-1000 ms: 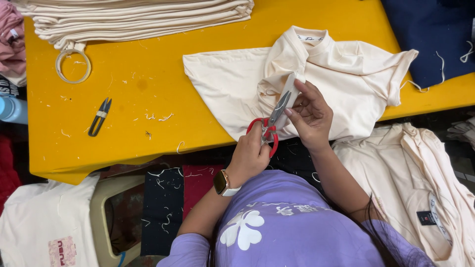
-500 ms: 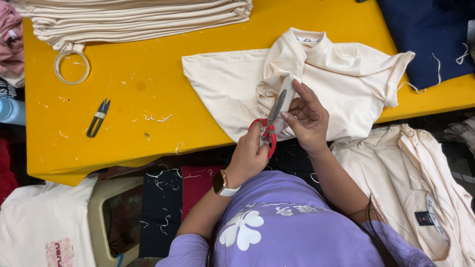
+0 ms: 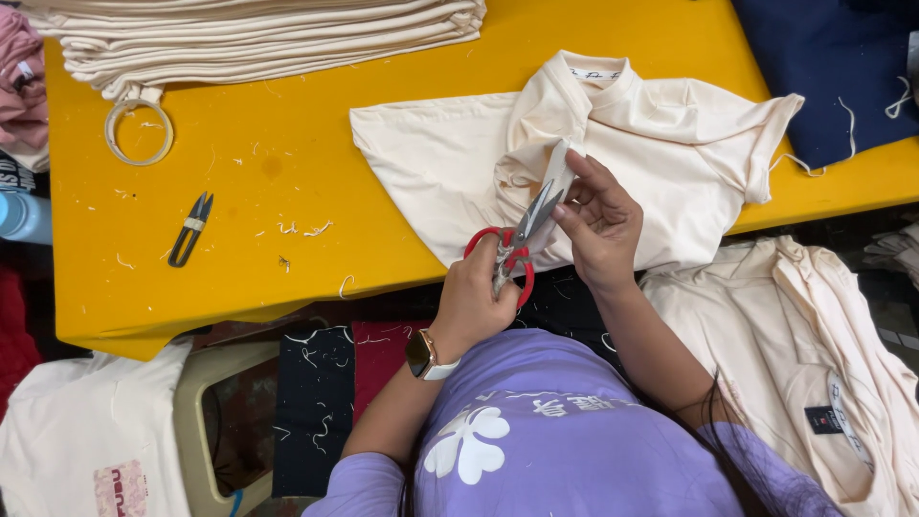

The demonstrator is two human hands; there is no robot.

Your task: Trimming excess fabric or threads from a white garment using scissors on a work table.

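A yellow table [image 3: 287,191] strewn with thread scraps fills the upper view; a folded cream stack [image 3: 268,33] lies at 11 o'clock, a tape ring [image 3: 139,131] below it, small snips [image 3: 190,228] at 9, and navy cloth [image 3: 823,67] at 1. More garments [image 3: 795,364] lie below the table edge at 4. The cream shirt [image 3: 622,153] lies crumpled at centre, collar toward 12. The left hand [image 3: 474,302] grips red-handled scissors [image 3: 517,244], long axis running from 7 to 1, tips toward 1, blades slightly parted. The right hand [image 3: 598,220] pinches a fabric strip [image 3: 558,168] beside the blades.
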